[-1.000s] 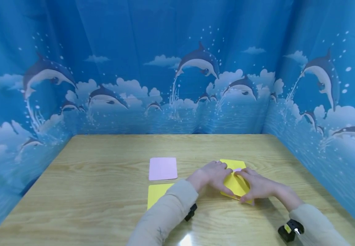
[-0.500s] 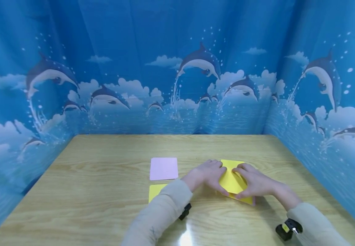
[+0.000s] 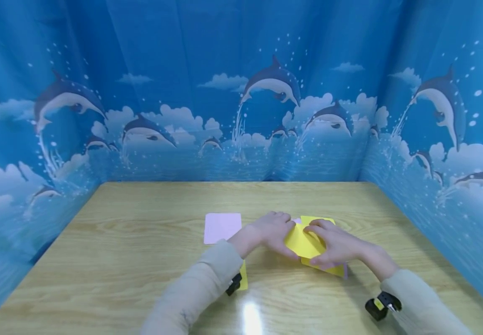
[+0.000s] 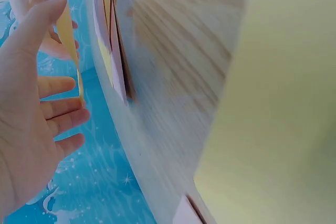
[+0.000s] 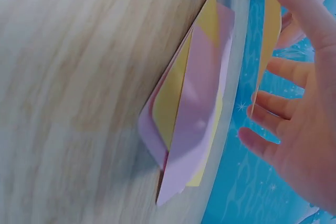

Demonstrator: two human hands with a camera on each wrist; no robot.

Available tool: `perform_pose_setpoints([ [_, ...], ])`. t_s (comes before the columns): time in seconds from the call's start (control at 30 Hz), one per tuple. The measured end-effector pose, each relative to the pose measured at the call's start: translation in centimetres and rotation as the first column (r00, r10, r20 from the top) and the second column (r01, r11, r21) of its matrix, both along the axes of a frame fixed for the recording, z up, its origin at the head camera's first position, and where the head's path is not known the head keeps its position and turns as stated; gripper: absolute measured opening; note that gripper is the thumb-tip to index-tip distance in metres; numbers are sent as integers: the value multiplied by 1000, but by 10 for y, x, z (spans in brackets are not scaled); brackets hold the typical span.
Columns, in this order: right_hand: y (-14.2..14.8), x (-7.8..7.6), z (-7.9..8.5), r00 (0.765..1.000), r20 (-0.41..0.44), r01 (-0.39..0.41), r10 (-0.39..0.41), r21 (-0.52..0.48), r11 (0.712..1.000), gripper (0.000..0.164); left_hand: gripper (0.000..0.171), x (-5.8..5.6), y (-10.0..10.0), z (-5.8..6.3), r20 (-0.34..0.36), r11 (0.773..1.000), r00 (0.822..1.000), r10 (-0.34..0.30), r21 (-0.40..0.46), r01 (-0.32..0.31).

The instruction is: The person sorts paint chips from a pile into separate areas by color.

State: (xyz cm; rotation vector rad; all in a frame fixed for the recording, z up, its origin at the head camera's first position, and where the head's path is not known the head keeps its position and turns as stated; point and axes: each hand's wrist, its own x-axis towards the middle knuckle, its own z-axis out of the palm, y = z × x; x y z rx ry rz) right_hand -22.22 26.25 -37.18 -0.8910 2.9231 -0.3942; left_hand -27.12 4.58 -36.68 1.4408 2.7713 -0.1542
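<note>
Pile: pink and yellow cards [image 5: 194,108] lay loosely stacked on the worktop [image 3: 141,256], corners sticking out at different angles.
Held card: one yellow card [image 3: 302,242], slightly bowed, was above the worktop, over and to the left of the pile; the right wrist view showed a gap between the two.
Left hand: the left hand [image 3: 271,232], left of the pile, pinched the yellow card's left side between thumb and fingers.
Right hand: the right hand [image 3: 338,244], above the pile, pinched the same card's right side, thumb on the near face and fingers behind.
Pink card: a single pink card [image 3: 222,228] lay flat, well to the left of the pile.
Other yellow card: a second yellow card [image 4: 278,108] lay left of the pile, nearer the person than the pink one, mostly hidden by the left sleeve [image 3: 201,284] in the head view.
Backdrop: a blue curtain [image 3: 204,46] printed with dolphins, clouds and water hung beyond the pile, past the worktop's far edge.
</note>
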Motion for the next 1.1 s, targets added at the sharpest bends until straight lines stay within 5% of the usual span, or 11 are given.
perform_pose_setpoints([
  [0.4, -22, -1, 8, 999, 26, -37, 38, -14, 999, 80, 85, 5, -32, 1, -61, 1000, 998, 27, 16, -26],
  [1.1, -86, -4, 8, 969, -147, -184, 197, 102, 978, 79, 87, 24, -106, 1, -149, 999, 989, 21, 46, -14],
])
